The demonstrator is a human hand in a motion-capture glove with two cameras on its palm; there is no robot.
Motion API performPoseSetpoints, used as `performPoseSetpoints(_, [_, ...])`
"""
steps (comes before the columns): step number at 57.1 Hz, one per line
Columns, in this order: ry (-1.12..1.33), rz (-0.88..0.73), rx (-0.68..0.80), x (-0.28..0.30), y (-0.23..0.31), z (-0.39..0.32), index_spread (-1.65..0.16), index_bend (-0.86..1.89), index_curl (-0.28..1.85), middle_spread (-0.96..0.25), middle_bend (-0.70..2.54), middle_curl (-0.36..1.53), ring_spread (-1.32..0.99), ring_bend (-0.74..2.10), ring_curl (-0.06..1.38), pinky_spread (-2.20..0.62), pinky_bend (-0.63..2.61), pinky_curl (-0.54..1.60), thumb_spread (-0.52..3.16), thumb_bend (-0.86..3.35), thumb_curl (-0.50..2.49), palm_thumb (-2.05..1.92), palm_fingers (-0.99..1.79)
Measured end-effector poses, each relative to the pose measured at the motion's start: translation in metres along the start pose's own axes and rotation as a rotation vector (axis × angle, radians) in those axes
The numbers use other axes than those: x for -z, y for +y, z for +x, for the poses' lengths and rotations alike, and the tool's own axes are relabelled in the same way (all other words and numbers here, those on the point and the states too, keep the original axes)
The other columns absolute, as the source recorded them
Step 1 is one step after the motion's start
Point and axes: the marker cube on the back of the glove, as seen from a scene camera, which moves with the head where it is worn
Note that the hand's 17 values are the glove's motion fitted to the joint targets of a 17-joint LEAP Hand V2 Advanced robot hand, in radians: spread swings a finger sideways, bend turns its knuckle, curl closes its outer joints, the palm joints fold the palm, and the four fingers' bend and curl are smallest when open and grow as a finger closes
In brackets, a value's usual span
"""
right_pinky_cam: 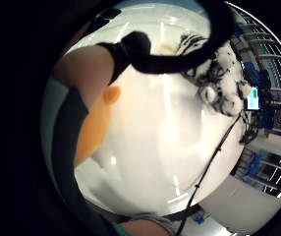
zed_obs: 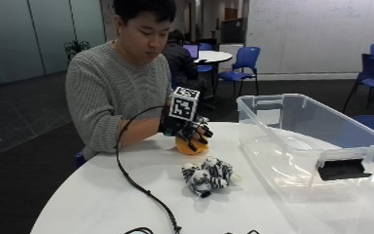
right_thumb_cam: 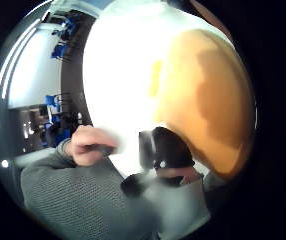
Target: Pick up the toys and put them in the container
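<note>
Office/mtg area: whiteboard wall, blue chairs, round tables.

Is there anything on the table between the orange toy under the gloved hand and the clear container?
Nothing visible. The right hand rests on the orange toy, and the bare table runs straight from there to the container, whose top is open. The zebra toy lies nearer the camera, off that line.
</note>
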Motion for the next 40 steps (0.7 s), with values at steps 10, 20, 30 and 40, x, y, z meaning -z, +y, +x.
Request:
performPoseSetpoints(10, [0.052,0.027,-0.006,-0.02,-0.004,-0.008,-0.36,0.11,0.24,-0.14,0.18,0.19,-0.11,0.52,0.29,-0.02,1.14,0.41,1.37,0.05,0.32,0.23,0.11])
performPoseSetpoints(20, [0.013,0.181,-0.003,-0.013,-0.01,-0.011,-0.37,0.11,0.21,-0.19,0.41,0.28,-0.26,0.77,0.34,-0.21,1.12,0.37,1.42,0.13,0.4,0.41,0.58])
performPoseSetpoints(30, [-0.055,0.33,0.003,0.071,-0.022,-0.002,-0.38,0.2,0.26,-0.24,0.5,0.36,-0.39,0.85,0.41,-0.34,1.08,0.37,1.19,0.17,0.56,0.61,0.73])
performPoseSetpoints(40, [-0.033,0.537,0.078,0.21,-0.05,0.008,-0.4,0.19,0.31,-0.26,0.52,0.41,-0.45,0.84,0.44,-0.38,1.07,0.37,1.01,0.14,0.66,0.64,0.74])
